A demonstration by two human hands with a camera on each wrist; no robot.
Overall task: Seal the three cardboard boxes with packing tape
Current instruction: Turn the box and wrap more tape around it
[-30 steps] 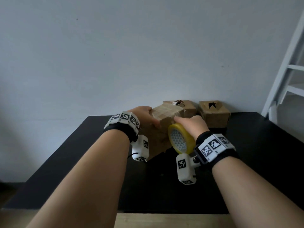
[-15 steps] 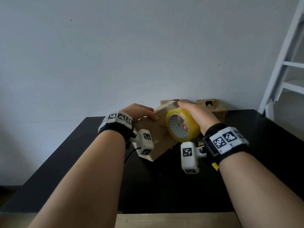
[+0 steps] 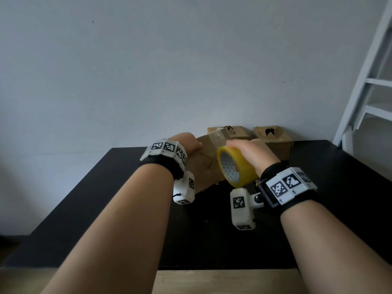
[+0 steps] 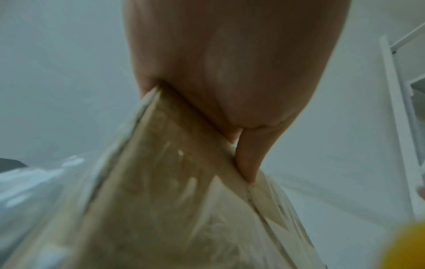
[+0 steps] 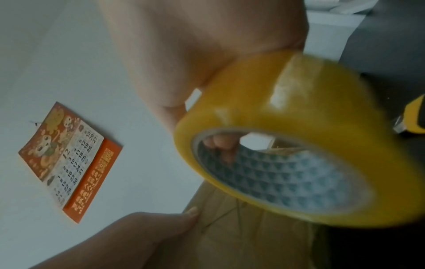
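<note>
1. A person stands at a black table point(image 3: 89, 200) by a plain white wall.
2. The left hand point(image 3: 186, 143) holds the near box point(image 3: 203, 164), a brown cardboard box tipped up on one edge on the table.
3. From the left wrist view, the thumb and fingers point(image 4: 248, 160) pinch the top edge of the box between them. Shiny clear tape already lies over parts of that box.
4. The right hand point(image 3: 252, 153) holds a roll of yellow tape point(image 3: 235, 168). The fingers go through the hole in the roll and the thumb lies on the outside, so the hand is curled around it.
5. The roll is up in the air, just beside the right side of the near box. I cannot tell if it touches the box.
6. The inside of the roll has a grey and white triangle pattern.
7. Two more boxes sit at the back of the table, against the wall. The middle box point(image 3: 239, 132) is right behind the near box. The right box point(image 3: 273, 141) is just beside it, and it has a dark ragged hole in its top.
8. A small yellow and black tool point(image 5: 414, 118) lies on the table under the right wrist.
9. A red and orange calendar point(image 5: 69, 160) hangs on the wall.
10. A white ladder frame point(image 3: 364, 85) stands at the right of the table.
</note>
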